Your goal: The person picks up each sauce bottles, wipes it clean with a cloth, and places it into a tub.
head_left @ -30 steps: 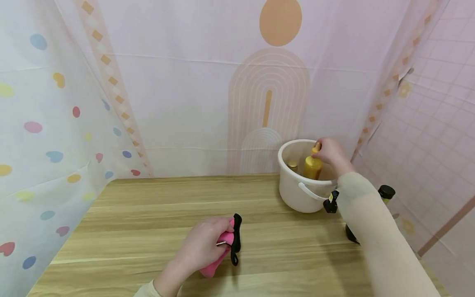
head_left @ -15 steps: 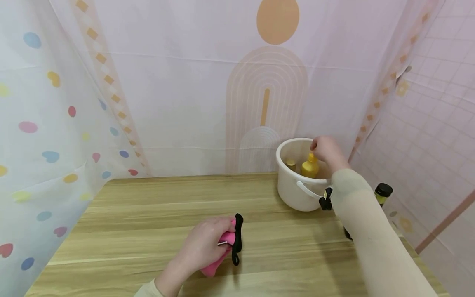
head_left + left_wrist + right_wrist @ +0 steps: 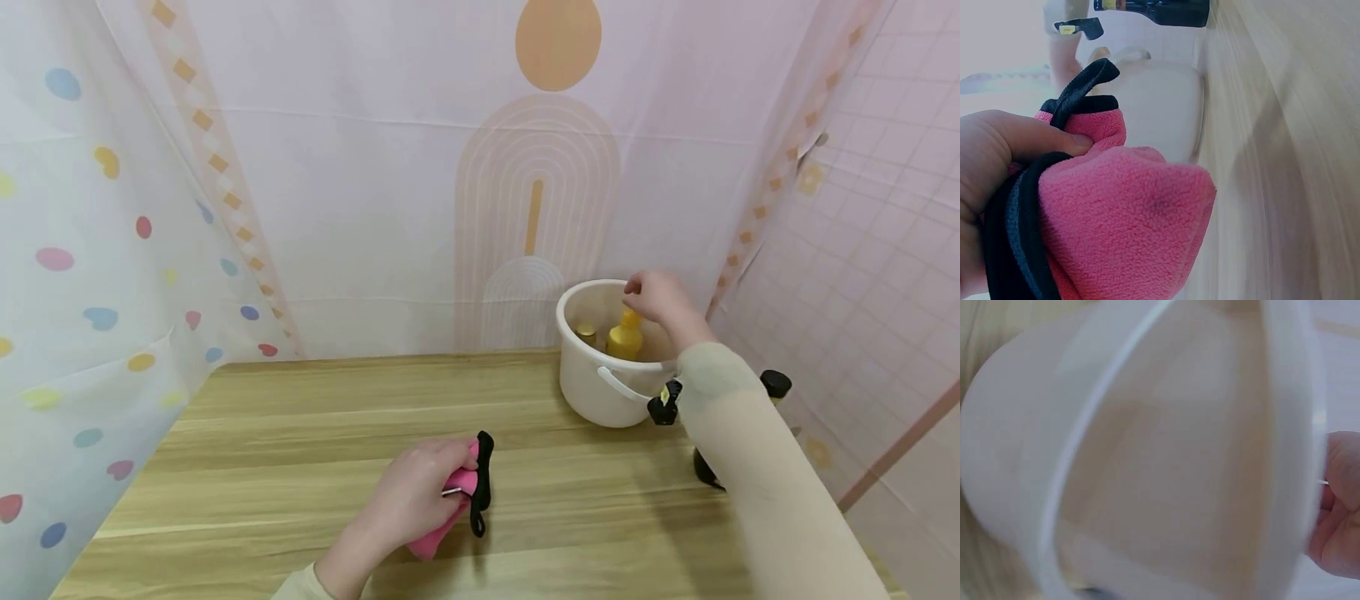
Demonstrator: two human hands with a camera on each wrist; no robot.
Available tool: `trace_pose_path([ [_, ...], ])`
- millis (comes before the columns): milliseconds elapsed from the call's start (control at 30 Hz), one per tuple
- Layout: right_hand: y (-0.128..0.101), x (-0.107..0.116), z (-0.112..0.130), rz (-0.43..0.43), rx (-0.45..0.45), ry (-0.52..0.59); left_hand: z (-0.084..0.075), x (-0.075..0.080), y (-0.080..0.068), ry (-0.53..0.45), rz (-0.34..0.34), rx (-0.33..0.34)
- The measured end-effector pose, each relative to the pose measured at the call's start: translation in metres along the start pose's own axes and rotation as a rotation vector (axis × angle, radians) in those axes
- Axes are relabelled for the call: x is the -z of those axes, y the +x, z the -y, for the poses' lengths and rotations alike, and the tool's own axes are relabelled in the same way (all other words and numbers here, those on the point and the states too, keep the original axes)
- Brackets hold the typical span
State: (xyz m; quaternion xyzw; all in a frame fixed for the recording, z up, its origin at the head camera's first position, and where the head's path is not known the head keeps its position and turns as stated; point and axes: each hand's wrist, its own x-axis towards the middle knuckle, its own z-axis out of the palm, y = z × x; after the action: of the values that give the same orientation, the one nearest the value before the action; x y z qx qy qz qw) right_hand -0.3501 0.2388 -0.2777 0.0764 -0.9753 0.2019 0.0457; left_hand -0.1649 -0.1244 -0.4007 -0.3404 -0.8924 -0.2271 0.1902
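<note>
Head view: the left hand (image 3: 420,492) rests on the wooden bench (image 3: 300,433) near its front edge, fingers curled tight round a pink fleece cloth (image 3: 442,517) with black trim; a black loop of that trim sticks out past the fingers toward the far side. The left wrist view shows the same grip from close up, the thumb pressed down on the pink fleece (image 3: 1129,225) and the dark edging running under the palm.

The right hand (image 3: 656,298) is above the open mouth of a white bucket (image 3: 592,387) that stands at the far right of the bench, just in front of the patterned curtain (image 3: 375,167). Its fingers are loosely curled and point down at the cap of a yellow bottle (image 3: 626,337) that stands upright inside the bucket; whether the fingertips touch the cap or hang just clear of it cannot be told, so the grip of this hand stays uncertain. A second, smaller gold-topped thing (image 3: 587,335) sits beside the bottle in the bucket. The right wrist view is filled by the blurred white bucket wall (image 3: 1147,456), with fingers at the right edge.

A dark bottle with a black cap (image 3: 775,385) stands behind the right sleeve, beside the bucket
</note>
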Motion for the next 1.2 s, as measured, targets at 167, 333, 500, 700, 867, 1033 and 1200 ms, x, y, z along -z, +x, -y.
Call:
trace_pose_path([
  [167, -0.009, 0.014, 0.012, -0.037, 0.056, -0.051, 0.001, 0.001, 0.0, 0.009, 0.0, -0.006],
  [333, -0.023, 0.025, 0.024, -0.072, 0.122, -0.083, 0.002, 0.001, 0.001, 0.003, -0.017, -0.019],
  [500, -0.043, 0.03, 0.029, -0.117, 0.181, -0.069, 0.003, 0.001, 0.002, -0.004, -0.031, -0.04],
  [700, -0.07, 0.032, 0.027, -0.194, 0.234, -0.041, 0.002, 0.003, 0.005, 0.006, -0.033, -0.026],
  [867, -0.095, 0.032, 0.021, -0.276, 0.274, -0.015, 0.002, 0.004, 0.007, 0.028, -0.053, -0.053],
  [1033, -0.118, 0.034, 0.008, -0.376, 0.322, -0.007, 0.004, 0.005, 0.008, 0.055, -0.095, -0.118],
  [1200, -0.143, 0.037, -0.012, -0.444, 0.304, 0.007, 0.006, 0.005, 0.009, 0.099, -0.129, -0.188],
])
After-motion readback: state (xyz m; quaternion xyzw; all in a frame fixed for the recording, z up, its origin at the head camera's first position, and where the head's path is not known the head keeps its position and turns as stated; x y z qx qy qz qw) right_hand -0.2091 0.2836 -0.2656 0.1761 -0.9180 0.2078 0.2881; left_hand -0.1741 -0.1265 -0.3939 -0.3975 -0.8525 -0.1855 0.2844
